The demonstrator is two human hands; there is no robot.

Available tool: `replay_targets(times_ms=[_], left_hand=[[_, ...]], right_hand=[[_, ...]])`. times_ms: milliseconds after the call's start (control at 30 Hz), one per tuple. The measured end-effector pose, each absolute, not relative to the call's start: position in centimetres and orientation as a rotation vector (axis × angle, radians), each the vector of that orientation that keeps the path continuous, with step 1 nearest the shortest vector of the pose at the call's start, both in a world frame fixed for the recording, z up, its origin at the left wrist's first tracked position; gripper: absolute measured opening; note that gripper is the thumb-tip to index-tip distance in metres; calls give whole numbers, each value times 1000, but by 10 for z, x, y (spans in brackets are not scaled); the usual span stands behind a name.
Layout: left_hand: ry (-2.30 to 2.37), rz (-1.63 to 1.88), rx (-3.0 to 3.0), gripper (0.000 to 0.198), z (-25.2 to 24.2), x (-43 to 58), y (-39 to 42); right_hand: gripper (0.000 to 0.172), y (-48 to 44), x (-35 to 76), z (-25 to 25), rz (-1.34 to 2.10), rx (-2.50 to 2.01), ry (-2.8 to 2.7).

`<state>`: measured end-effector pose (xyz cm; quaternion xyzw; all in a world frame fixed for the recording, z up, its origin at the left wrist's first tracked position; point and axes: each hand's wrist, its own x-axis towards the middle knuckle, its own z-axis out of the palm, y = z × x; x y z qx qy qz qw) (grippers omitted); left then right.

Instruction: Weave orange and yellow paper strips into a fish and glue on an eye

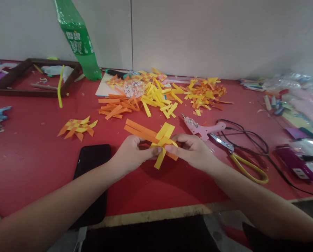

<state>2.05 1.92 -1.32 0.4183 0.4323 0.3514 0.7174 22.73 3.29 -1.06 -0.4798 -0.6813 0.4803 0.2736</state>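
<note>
My left hand [134, 154] and my right hand [191, 150] meet over the red table [35, 164], both pinched on a small weave of orange and yellow paper strips [156, 137]. The orange strips stick out to the upper left, the yellow ones cross them and one hangs down between my thumbs. A finished woven piece [77, 127] lies to the left. Loose orange strips [118, 106] and yellow strips [158, 98] are piled farther back.
A black phone [92, 164] lies by my left forearm. A pink glue gun [200, 127] with a black cord and yellow-handled scissors [240, 157] sit to the right. A green bottle [77, 38] and a dark wooden frame [33, 77] stand at the back left. Craft supplies crowd the right edge.
</note>
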Motion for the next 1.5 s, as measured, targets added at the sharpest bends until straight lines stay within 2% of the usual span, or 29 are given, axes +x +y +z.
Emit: replay_targets(times_ms=[100, 233, 333, 800, 933, 1000, 1267, 1400, 1500], left_hand=[[1021, 747, 1026, 37, -12, 20, 20], [1057, 735, 1036, 30, -11, 18, 21], [1067, 721, 1018, 31, -12, 18, 22], [1059, 702, 989, 32, -10, 19, 19], [959, 728, 1002, 40, -13, 19, 19], [956, 751, 1054, 45, -14, 20, 19], [1172, 767, 1180, 42, -11, 20, 18], [1149, 784, 1206, 41, -10, 20, 18], [1162, 871, 1144, 38, -11, 20, 19]], right_hand=[[37, 33, 228, -6, 1352, -1290, -1842], [32, 33, 230, -3, 1454, -1272, -1811], [26, 34, 230, -1, 1507, -1257, -1853], [23, 29, 228, -3, 1430, -1261, -1883], [16, 25, 223, -7, 1412, -1219, -1797], [18, 24, 221, -9, 1438, -1212, -1736], [25, 26, 223, -17, 1569, -1070, -1517], [26, 32, 226, -19, 1506, -1083, -1401], [38, 35, 227, -17, 1438, -1148, -1386]])
